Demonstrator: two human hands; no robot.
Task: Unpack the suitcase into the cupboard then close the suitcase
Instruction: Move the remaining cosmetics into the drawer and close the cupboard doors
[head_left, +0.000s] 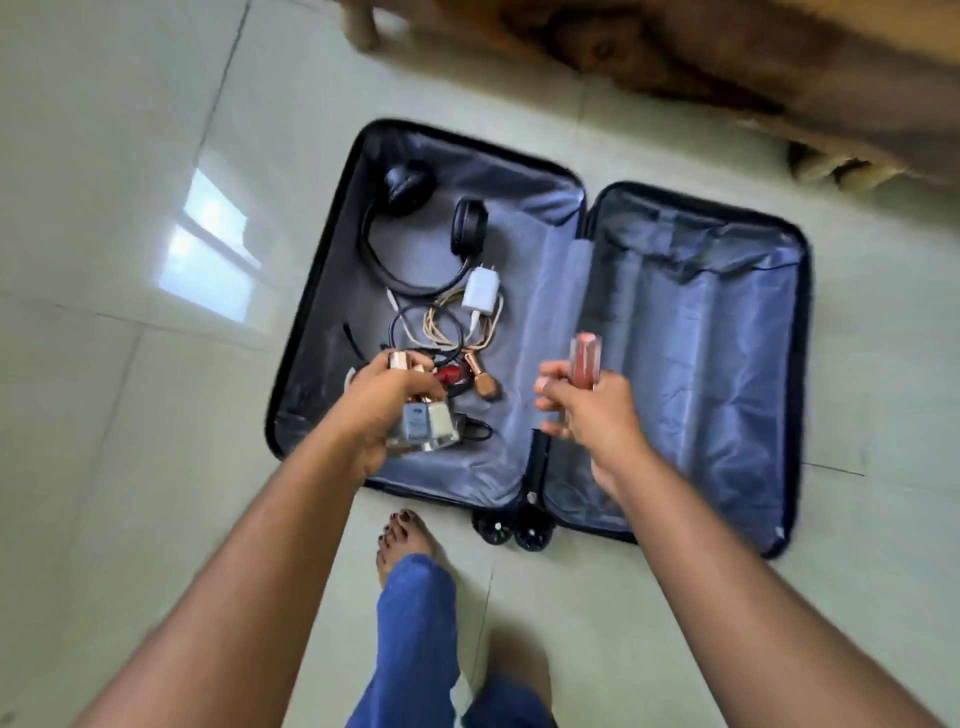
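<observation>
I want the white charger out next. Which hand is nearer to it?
Left. The left hand, holding small bottles, is just below the white charger in the same suitcase half. The right hand, gripping a pink tube, hangs further right, near the hinge.

Pale glossy tiled floor (130, 467), window reflection at left. Open dark suitcase (800, 322) flat on it, both halves spread, grey lining up, wheels (511, 532) toward the near edge. Bare foot (405, 540) on tiles just beside the wheels. Brown wooden furniture (727, 62) standing along the far edge.
</observation>
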